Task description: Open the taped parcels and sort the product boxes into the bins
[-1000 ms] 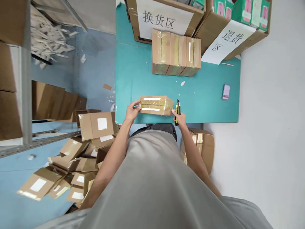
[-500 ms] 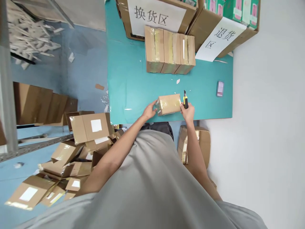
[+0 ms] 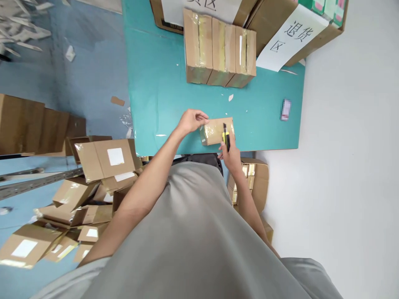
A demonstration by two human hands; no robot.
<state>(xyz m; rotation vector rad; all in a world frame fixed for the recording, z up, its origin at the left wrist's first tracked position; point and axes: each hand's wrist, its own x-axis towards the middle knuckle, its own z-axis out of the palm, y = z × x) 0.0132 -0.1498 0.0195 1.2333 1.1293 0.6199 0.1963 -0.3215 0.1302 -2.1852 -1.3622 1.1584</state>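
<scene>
A small taped cardboard box lies near the front edge of the teal table. At its far left corner is my left hand, fingers bent and closed on that corner. My right hand is closed around a yellow-and-black box cutter, its blade end pointing away from me. The cutter is above the right part of the box; whether the blade touches the cardboard I cannot tell.
Three taped cartons stand side by side farther back. Behind them are large boxes with paper signs. A blurred small item lies at right. Opened cartons are heaped on the floor at left; another large box stands below the table.
The box was turned so another taped face is up. My left hand shifted to its far left corner, and my right hand brought the cutter left over the box.
</scene>
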